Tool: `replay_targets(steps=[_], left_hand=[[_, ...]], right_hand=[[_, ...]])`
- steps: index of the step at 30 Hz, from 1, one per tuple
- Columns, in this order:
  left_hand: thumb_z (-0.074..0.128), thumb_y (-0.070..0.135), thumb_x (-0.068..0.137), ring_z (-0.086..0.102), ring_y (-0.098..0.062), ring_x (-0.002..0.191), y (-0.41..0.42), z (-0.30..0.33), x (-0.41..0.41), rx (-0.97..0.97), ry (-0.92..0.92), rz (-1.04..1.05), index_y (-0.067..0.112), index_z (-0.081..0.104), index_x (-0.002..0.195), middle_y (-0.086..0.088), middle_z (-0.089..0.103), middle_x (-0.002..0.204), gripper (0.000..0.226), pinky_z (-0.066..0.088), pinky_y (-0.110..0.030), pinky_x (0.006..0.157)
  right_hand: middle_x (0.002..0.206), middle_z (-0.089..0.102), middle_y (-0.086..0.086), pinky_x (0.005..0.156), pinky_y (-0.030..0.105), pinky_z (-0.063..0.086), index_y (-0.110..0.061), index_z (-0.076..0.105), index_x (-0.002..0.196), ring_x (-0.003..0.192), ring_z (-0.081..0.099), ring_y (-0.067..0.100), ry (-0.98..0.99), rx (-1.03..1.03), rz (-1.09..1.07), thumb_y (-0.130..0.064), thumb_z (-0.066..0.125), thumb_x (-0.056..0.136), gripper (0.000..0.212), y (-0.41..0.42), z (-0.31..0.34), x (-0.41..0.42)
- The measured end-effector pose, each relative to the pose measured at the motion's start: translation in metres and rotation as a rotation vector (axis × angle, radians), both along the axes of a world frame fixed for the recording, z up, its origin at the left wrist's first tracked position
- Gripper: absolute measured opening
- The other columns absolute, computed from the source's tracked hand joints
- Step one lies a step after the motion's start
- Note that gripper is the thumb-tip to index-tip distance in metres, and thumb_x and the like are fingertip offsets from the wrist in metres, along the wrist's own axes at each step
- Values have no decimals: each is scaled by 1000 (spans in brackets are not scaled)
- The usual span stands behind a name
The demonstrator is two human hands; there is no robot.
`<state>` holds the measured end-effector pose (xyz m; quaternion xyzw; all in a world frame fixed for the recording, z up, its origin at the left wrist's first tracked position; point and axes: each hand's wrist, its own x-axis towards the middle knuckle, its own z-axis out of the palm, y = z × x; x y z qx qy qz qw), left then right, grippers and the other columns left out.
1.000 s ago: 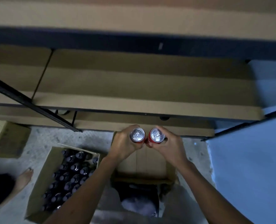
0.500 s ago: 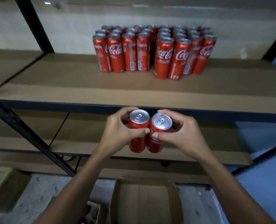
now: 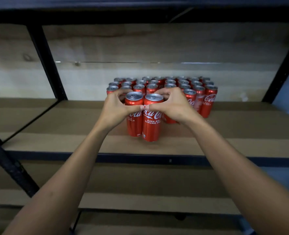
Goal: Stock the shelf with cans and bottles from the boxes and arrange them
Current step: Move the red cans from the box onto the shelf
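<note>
Holding two red cans side by side, I have my left hand [image 3: 114, 110] curled round the left can [image 3: 134, 114] and my right hand [image 3: 171, 106] round the right can [image 3: 152, 117], thumbs meeting across the fronts and fingers wrapped behind. Both cans stand upright, touching each other, low over the front of the shelf board [image 3: 55, 143]; I judge the paired grip keeps them square so they can join as one unit. Just beyond my fingertips stands the block of stocked cans [image 3: 165, 83], packed in rows near the back wall, and I reckon this pair is meant for a new front row against it. Whether the bases already rest on the board or hang just above it I cannot tell. My hands cover the front-row cans directly behind them, and the boxes are out of view below the frame. The far cans' labels are blurred.
</note>
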<state>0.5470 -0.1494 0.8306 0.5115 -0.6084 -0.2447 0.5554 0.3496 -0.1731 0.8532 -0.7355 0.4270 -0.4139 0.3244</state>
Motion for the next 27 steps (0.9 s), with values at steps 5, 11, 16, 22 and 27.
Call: replay_targets(steps=[5,11,16,22,27], left_hand=[[95,19,55,69,-10,94,-58,-3,15,56,-116,61,10,66,109,3,72,102,61,53,-23,77],[94,26,55,67,-15,93,-90,-11,14,71,-230,147,13,67,105,2,71,100,58,55,-33,83],[93,17,59,63,-5,82,-96,-10,9,78,-222,100,21,63,95,9,66,91,47,46,-10,67],[92,16,61,58,9,76,-101,-18,6,87,-248,97,18,67,101,12,65,92,47,40,1,60],[90,26,64,63,-7,93,-102,-26,10,61,-306,148,14,67,114,6,70,109,56,41,-7,70]], right_hand=[[79,70,11,57,32,42,-8,70,81,72,63,22,407,-129,-112,-40,90,57,45,-52,11,26],[63,45,-4,47,28,27,-17,42,62,55,42,13,689,-38,-154,-37,90,62,52,-84,22,40],[83,52,0,53,27,36,-17,45,76,75,53,18,718,7,-183,-30,86,67,44,-99,18,46],[80,50,1,53,28,36,-12,48,85,80,53,21,729,-71,-218,-20,76,79,30,-100,14,44],[78,56,6,58,32,37,-15,42,65,74,53,23,618,-170,-275,-20,76,78,37,-97,-5,42]])
